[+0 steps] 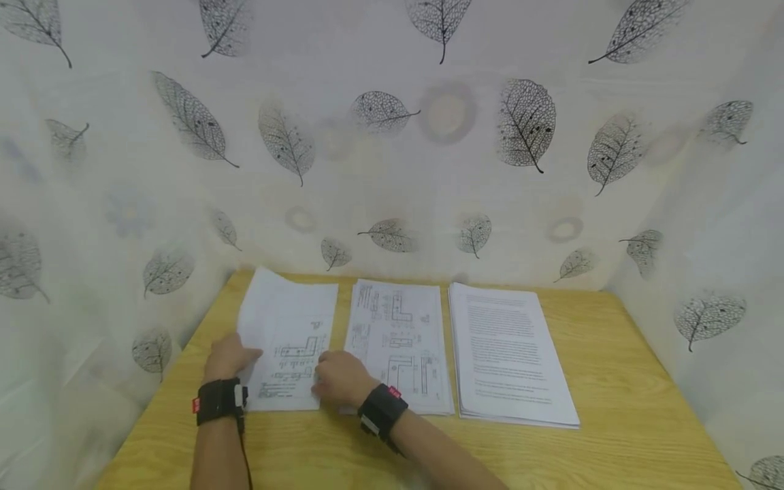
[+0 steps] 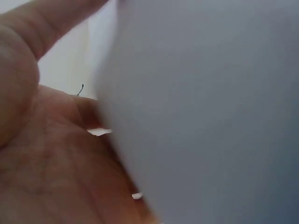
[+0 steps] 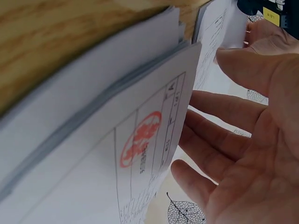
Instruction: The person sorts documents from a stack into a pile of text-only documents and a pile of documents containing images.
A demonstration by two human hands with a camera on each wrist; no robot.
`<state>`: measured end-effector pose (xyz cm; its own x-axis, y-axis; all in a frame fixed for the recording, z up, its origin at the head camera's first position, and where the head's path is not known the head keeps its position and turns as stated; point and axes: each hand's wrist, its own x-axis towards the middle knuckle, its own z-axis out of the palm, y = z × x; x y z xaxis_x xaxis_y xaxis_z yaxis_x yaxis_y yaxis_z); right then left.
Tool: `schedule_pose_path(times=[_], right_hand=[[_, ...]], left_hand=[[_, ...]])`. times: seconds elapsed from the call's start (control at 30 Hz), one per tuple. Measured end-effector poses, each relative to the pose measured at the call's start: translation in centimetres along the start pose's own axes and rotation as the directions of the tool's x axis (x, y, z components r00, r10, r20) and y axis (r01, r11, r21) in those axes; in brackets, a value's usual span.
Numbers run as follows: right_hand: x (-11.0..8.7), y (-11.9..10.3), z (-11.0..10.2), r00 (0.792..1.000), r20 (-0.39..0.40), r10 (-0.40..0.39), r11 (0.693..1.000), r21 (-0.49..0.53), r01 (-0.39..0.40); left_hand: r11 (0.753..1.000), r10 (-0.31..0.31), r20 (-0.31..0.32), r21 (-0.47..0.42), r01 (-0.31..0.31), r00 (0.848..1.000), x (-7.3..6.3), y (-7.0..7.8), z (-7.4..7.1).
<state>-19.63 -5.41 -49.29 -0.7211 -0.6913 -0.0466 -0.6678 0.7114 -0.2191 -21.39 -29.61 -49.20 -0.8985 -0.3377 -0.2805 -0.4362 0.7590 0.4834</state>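
Note:
My left hand [image 1: 226, 357] holds the left edge of a printed drawing sheet [image 1: 288, 299] on the left paper stack. The sheet's left side curves up; in the left wrist view the blurred white paper [image 2: 201, 112] runs between thumb and fingers, hiding the fingertips. Between the left and middle stacks is my right hand [image 1: 343, 378], its fingers loosely bent. In the right wrist view these fingers [image 3: 210, 144] are by the edge of the middle stack of drawings [image 3: 93, 154], which bears a red stamp. Whether they touch it I cannot tell.
A stack of text pages [image 1: 508, 354] lies at the right on the wooden table [image 1: 625, 381]. A pale leaf-patterned curtain [image 1: 392, 177] stands behind the table and along both sides. A black band [image 1: 382, 410] with a small device circles each wrist.

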Motion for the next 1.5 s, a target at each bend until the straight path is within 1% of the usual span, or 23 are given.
schedule_pose_path(times=[0.1, 0.17, 0.23, 0.3, 0.37, 0.43, 0.5, 0.53, 0.6, 0.63, 0.67, 0.73, 0.83, 0.87, 0.9, 0.97, 1.0, 1.03, 1.13, 1.23, 1.33, 1.43, 1.5], right_hand=[[0.1, 0.1, 0.1, 1.000, 0.007, 0.016, 0.999, 0.042, -0.017], [0.2, 0.2, 0.2, 0.999, 0.011, 0.034, 0.994, 0.101, -0.035], [0.3, 0.4, 0.2, 0.998, 0.007, 0.058, 0.982, 0.181, -0.058], [0.4, 0.7, 0.2, 0.996, -0.008, 0.089, 0.956, 0.282, -0.083], [0.4, 1.0, 0.0, 0.992, -0.009, 0.127, 0.912, 0.394, -0.114], [0.4, 1.2, -0.2, 0.982, 0.017, 0.186, 0.841, 0.514, -0.168], [0.4, 1.4, -0.3, 0.971, 0.056, 0.231, 0.771, 0.598, -0.218], [0.4, 1.5, -0.4, 0.965, 0.063, 0.253, 0.750, 0.618, -0.237], [0.5, 1.6, -0.5, 0.953, 0.066, 0.297, 0.718, 0.642, -0.268], [0.6, 1.6, -0.5, 0.949, 0.057, 0.312, 0.710, 0.650, -0.272], [0.7, 1.7, -0.5, 0.943, 0.047, 0.330, 0.688, 0.672, -0.274], [0.8, 1.8, -0.5, 0.930, 0.027, 0.366, 0.630, 0.729, -0.269], [1.0, 2.1, -0.6, 0.913, 0.035, 0.406, 0.468, 0.851, -0.240], [1.0, 2.2, -0.6, 0.905, 0.045, 0.423, 0.415, 0.878, -0.238], [1.0, 2.4, -0.7, 0.900, 0.051, 0.433, 0.384, 0.893, -0.236], [0.8, 2.7, -0.9, 0.891, 0.074, 0.449, 0.302, 0.926, -0.229], [0.6, 2.8, -1.0, 0.884, 0.084, 0.461, 0.282, 0.930, -0.236], [0.4, 3.1, -1.1, 0.882, 0.086, 0.463, 0.258, 0.939, -0.228], [-0.3, 3.8, -1.4, 0.883, 0.073, 0.464, 0.228, 0.953, -0.198], [-1.1, 4.9, -1.7, 0.879, 0.048, 0.474, 0.241, 0.953, -0.182], [-2.0, 6.0, -2.2, 0.875, 0.027, 0.483, 0.261, 0.949, -0.174], [-2.9, 7.3, -2.5, 0.873, -0.006, 0.488, 0.286, 0.946, -0.154], [-3.4, 8.0, -2.6, 0.869, -0.026, 0.494, 0.314, 0.937, -0.151]], left_hand=[[1.000, 0.003, -0.048, 0.002, -0.003, 0.999, 0.0, 0.6, -0.3], [0.999, 0.028, -0.092, 0.026, -0.026, 0.995, -0.1, 1.0, -0.5], [0.997, 0.072, -0.125, 0.031, -0.068, 0.990, -0.4, 1.3, -0.9], [0.992, 0.126, -0.160, 0.033, -0.122, 0.979, -0.7, 1.6, -1.4], [0.987, 0.164, -0.183, 0.030, -0.161, 0.969, -0.9, 1.8, -1.8], [0.984, 0.179, -0.191, 0.015, -0.180, 0.965, -1.3, 1.9, -2.2], [0.982, 0.186, -0.188, -0.002, -0.190, 0.964, -1.5, 2.0, -2.7], [0.981, 0.190, -0.188, -0.011, -0.196, 0.964, -1.7, 2.0, -3.0], [0.976, 0.207, -0.187, -0.032, -0.217, 0.960, -2.0, 2.0, -3.5], [0.974, 0.209, -0.184, -0.046, -0.220, 0.960, -2.1, 2.0, -3.8], [0.972, 0.213, -0.185, -0.059, -0.227, 0.959, -2.3, 1.9, -4.0], [0.968, 0.217, -0.187, -0.086, -0.236, 0.958, -2.6, 2.0, -4.4], [0.963, 0.211, -0.197, -0.128, -0.239, 0.957, -3.0, 2.1, -4.8], [0.961, 0.216, -0.207, -0.129, -0.245, 0.954, -3.1, 2.2, -4.8], [0.961, 0.217, -0.211, -0.124, -0.246, 0.953, -3.1, 2.3, -4.8], [0.958, 0.229, -0.223, -0.122, -0.260, 0.947, -3.1, 2.6, -4.8], [0.958, 0.232, -0.225, -0.116, -0.262, 0.946, -3.1, 2.8, -4.6], [0.955, 0.247, -0.226, -0.107, -0.276, 0.942, -3.1, 3.0, -4.5], [0.945, 0.283, -0.206, -0.104, -0.309, 0.937, -2.9, 3.7, -3.8], [0.941, 0.305, -0.163, -0.102, -0.324, 0.938, -2.8, 4.5, -3.1], [0.936, 0.319, -0.118, -0.116, -0.332, 0.940, -2.6, 5.2, -2.2], [0.930, 0.341, -0.067, -0.124, -0.347, 0.938, -2.4, 5.9, -1.4], [0.923, 0.359, -0.033, -0.135, -0.360, 0.933, -2.5, 6.3, -0.9]])
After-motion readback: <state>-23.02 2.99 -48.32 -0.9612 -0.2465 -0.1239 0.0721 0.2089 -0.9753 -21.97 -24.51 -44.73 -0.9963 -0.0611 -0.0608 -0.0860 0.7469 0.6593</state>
